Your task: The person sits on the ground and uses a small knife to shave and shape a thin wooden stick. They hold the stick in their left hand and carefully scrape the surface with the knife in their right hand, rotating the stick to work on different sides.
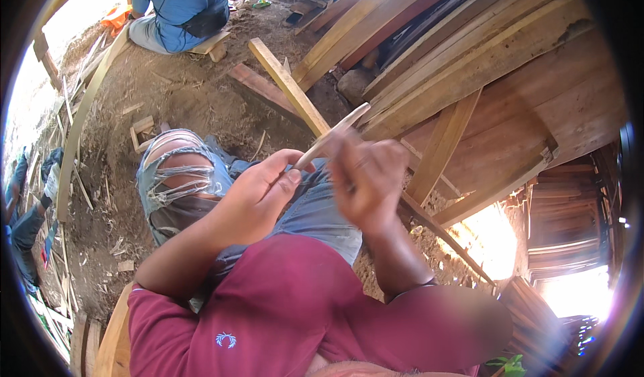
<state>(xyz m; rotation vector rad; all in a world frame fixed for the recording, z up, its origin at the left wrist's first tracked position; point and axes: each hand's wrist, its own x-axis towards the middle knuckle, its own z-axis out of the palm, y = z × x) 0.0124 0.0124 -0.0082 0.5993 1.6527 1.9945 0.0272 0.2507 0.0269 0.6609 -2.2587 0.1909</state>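
My left hand (258, 189) is closed on the near end of a slim, pale wooden strip (350, 117), thumb and fingers pinching it over my lap. The strip slants up and away to the right, its far tip rounded. At its middle, my right hand (369, 176) is smeared by motion. Its fingers look curled in against the strip; whatever they hold, if anything, is too blurred to make out. Under both hands are my legs in torn blue jeans (181, 169).
A squared wooden beam (288, 85) lies just beyond my hands. Long planks (469, 62) are stacked at the right, with a slanting brace (446, 145) below. A person in blue (178, 8) sits at the far left. Wood scraps litter the dirt floor (107, 209).
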